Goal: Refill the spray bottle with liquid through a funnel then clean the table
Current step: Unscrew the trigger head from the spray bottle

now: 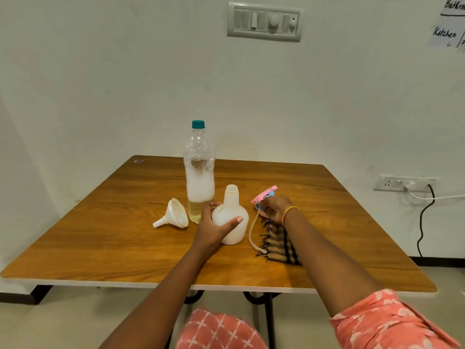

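Note:
A white spray bottle (pixel 232 212) stands upright and uncapped in the middle of the wooden table (pixel 100 238). My left hand (pixel 214 226) grips its round body from the left. Just right of it, my right hand (pixel 275 209) holds the pink and blue spray head (pixel 264 195), whose pale dip tube (pixel 251 233) trails down onto the table. A white funnel (pixel 175 213) lies on its side to the left. Behind it stands a tall clear bottle (pixel 199 172) with a teal cap, holding yellowish liquid topped with foam.
A brown checked cloth (pixel 279 244) with a fringe lies under my right forearm. The table's far edge meets a white wall with a switch panel (pixel 264 21). A wall socket (pixel 402 183) with a black cable sits to the right.

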A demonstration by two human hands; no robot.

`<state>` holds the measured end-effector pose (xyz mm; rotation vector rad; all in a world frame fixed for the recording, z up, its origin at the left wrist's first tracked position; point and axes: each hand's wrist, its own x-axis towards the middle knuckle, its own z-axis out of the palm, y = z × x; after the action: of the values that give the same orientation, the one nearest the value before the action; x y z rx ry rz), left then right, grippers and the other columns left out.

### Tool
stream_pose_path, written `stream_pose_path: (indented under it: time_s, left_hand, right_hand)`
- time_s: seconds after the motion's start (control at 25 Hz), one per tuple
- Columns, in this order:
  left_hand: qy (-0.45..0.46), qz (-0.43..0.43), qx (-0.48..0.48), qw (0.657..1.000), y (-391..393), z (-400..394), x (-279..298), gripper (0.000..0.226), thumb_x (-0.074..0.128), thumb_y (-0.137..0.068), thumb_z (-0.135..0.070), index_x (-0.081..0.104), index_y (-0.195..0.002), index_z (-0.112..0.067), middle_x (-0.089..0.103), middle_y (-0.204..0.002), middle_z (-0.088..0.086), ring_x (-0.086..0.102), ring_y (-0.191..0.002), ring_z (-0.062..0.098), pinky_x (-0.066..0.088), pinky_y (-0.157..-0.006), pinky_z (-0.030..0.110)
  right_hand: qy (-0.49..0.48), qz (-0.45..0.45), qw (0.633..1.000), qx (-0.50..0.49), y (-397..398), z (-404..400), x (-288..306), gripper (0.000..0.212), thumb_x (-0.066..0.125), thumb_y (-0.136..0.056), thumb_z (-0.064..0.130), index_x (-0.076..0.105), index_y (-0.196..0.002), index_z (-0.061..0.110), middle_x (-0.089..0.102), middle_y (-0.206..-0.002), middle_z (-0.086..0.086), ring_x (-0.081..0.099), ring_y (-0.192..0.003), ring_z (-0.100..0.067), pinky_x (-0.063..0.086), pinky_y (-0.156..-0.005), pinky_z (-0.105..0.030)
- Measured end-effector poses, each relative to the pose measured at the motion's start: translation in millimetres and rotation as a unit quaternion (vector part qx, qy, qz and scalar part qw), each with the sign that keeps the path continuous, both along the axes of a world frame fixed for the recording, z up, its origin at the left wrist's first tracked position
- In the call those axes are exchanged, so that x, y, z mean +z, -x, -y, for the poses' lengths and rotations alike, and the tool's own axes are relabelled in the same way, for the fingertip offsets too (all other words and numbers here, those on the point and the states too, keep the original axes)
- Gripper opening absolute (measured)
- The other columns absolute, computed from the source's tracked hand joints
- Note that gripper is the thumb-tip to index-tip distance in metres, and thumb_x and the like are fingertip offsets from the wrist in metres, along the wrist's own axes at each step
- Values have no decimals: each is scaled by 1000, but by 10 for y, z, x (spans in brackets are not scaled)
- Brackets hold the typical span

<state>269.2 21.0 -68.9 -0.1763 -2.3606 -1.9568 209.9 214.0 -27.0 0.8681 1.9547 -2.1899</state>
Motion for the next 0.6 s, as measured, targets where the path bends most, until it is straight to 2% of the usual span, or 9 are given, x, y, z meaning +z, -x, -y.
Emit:
stream_pose_path:
  time_s: [0.12,0.24,0.32,0.4,0.44,0.52,0.6]
  left_hand:
    - [20,-41,14,999,-24,-7,-53,69,71,-76,-44,37,-133,-26,48,-127,-4,50,-111,15,49,-87,31]
    - [25,-54,22,998,-43,-15,-77,69,69,-78,-46,40,-137,-24,51,-132,-2,51,-115,17,50,-91,35]
    - [6,-46,42,998,-68,-14,-52,72,69,-77,-47,41,-139,-22,51,-136,1,51,-120,20,51,-93,39]
    - [-13,-32,63,997,-113,1,-17,77,72,-75,-47,42,-139,-20,52,-137,3,52,-121,21,51,-93,38]
    - [-9,-32,70,997,-149,18,-4,76,73,-73,-48,44,-138,-19,54,-133,1,53,-119,20,51,-92,36]
    - [6,-43,92,995,-207,64,16,69,74,-72,-48,52,-130,-17,59,-122,-3,56,-111,15,53,-89,34]
    - [-1,-64,137,989,-264,131,27,55,72,-73,-49,61,-115,-15,66,-110,-2,61,-101,14,56,-83,34]
  right_hand:
    - [-81,0,997,4,1,-14,42,53,75,-72,-3,52,-120,0,63,-114,-22,65,-88,-29,59,-68,-37]
    - [-222,28,975,13,-25,-30,45,59,85,-67,17,56,-116,2,67,-108,-19,69,-82,-28,61,-71,-38]
    - [-311,41,949,31,-92,-11,64,57,85,-66,32,60,-107,2,69,-105,-16,68,-83,-26,60,-62,-34]
    - [-436,64,896,61,-176,26,129,62,81,-67,43,59,-109,4,64,-112,-12,60,-99,-27,43,-46,-28]
    - [-480,62,873,63,-197,50,168,64,80,-69,43,57,-112,4,59,-115,-12,53,-101,-28,33,-43,-27]
    - [-511,19,858,41,-202,119,256,60,76,-72,36,53,-116,2,52,-119,-16,45,-79,-23,26,-43,-26]
    - [-481,-58,875,12,-224,261,355,45,67,-73,28,52,-106,1,50,-110,-16,40,-63,-20,30,-45,-23]
